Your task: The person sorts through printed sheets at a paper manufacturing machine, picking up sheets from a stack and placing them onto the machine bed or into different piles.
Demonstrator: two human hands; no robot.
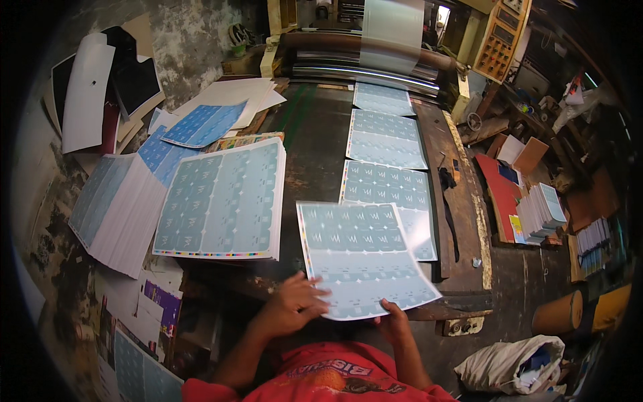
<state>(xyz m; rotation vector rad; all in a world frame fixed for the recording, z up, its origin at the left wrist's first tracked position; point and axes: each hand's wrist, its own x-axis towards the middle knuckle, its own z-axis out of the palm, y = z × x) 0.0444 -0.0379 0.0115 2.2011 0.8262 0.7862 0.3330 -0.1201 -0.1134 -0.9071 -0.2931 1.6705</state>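
Note:
A printed sheet (362, 268) with teal and pale blue panels is raised at the near end of the dark machine table, its right corner bending downward. My right hand (394, 323) grips its near edge, thumb on top and fingers underneath. At the sheet's left edge is my left hand (295, 305), fingers apart and fingertips over the margin. Beyond it, similar printed sheets (385, 137) lie in an overlapping row leading back to the rollers. To the left stands a tall, neat stack of matching sheets (218, 201), a colour strip along its near edge.
A second stack (120, 208) leans at the left, beside bluer sheets (204, 125). Metal rollers (368, 70) span the table's far end, with a control panel (501, 40) at upper right. On the floor to the right are a white sack (512, 365) and paper bundles (541, 211).

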